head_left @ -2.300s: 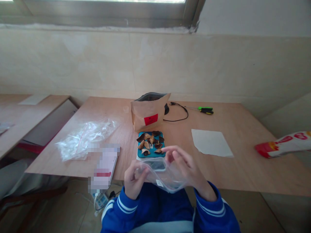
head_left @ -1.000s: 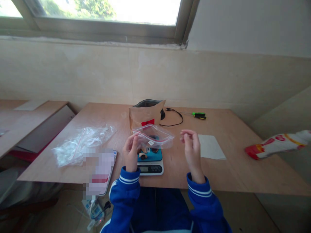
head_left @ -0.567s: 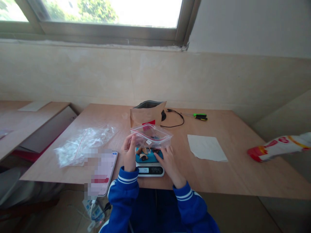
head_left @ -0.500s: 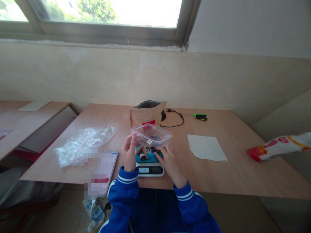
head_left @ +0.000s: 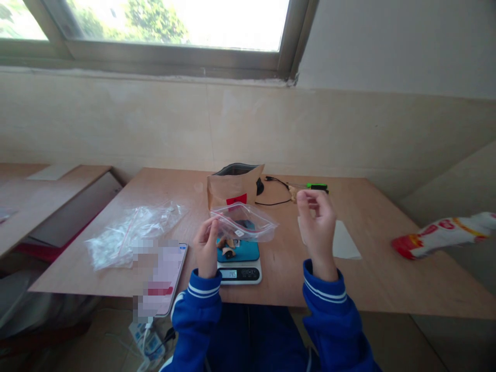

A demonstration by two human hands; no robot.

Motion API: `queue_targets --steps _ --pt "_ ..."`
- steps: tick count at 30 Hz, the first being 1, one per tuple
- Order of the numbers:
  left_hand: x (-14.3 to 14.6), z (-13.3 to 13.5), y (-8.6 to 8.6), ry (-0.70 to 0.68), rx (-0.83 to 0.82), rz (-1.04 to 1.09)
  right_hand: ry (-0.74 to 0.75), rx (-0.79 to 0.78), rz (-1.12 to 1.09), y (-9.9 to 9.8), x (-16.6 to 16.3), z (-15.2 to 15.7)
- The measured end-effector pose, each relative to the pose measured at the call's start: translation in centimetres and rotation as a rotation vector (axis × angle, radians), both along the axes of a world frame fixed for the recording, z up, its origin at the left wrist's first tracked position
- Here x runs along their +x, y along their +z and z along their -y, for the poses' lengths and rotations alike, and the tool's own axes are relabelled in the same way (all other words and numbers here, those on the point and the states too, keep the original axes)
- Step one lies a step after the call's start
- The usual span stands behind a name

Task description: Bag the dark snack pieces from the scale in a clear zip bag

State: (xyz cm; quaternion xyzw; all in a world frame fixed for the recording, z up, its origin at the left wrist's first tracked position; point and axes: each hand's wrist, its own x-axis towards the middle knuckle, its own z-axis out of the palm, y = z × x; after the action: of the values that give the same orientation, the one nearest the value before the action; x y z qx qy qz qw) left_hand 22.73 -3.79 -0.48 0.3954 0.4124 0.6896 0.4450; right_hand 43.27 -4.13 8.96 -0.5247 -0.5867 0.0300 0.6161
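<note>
The left hand (head_left: pixel 206 247) pinches the near-left edge of a clear zip bag (head_left: pixel 244 222), w/ fingers closed on the plastic, holding it open-mouthed just above the scale (head_left: pixel 239 263). The scale sits at the near edge of the table (head_left: pixel 387 268), its display lit, w/ a blue tray on top carrying a few brown dried pieces (head_left: pixel 226 246), partly hidden behind the bag. The right hand (head_left: pixel 316 222) is raised to the right of the bag, apart from it, fingertips pinched on a small pale piece (head_left: pixel 293 193); what it is exactly can't be told. Behind the scale stands a brown paper pouch (head_left: pixel 233 188) w/ a red label, top open. A black cable (head_left: pixel 277 188) and a green-handled tool (head_left: pixel 316 186) lie further back. A white sheet (head_left: pixel 346 243) lies partly behind the right wrist. To the left, a heap of clear plastic bags (head_left: pixel 129 232) and a phone (head_left: pixel 165 276) at the table edge. A red-and-white packet (head_left: pixel 442 235) shows at far right.
</note>
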Motion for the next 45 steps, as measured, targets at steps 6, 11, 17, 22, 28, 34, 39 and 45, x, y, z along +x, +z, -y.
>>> queue_targets --steps 6,11,17,22,28,34,39,45 --pt "0.5 0.2 0.3 -0.02 0.001 0.017 0.195 -0.145 0.193 0.9 -1.3 -0.3" --pt "-0.5 -0.4 0.6 0.09 0.015 0.05 0.2 -0.266 -0.087 -4.3 -0.1 -1.6" --pt "-1.6 -1.1 1.2 0.193 0.053 0.105 0.439 -0.522 0.288 -12.0 -2.3 -2.1" --pt "-1.4 -1.0 1.5 0.187 0.041 0.083 0.342 -0.523 0.376 -14.3 -4.0 -2.1" --pt "-1.2 -0.9 1.2 0.161 0.025 0.094 0.352 -0.491 0.402 -14.3 -3.3 -2.4" --pt "-1.3 -0.8 1.0 0.149 0.027 0.089 0.328 -0.492 0.313 -13.7 -2.9 -2.0" --pt "-1.7 -0.6 0.4 0.118 0.016 0.048 0.203 -0.373 -0.056 -11.3 -1.3 -1.9" --pt "-1.3 -0.5 -0.4 0.084 0.019 0.034 0.383 -0.237 -0.121 -2.9 -0.9 -1.8"
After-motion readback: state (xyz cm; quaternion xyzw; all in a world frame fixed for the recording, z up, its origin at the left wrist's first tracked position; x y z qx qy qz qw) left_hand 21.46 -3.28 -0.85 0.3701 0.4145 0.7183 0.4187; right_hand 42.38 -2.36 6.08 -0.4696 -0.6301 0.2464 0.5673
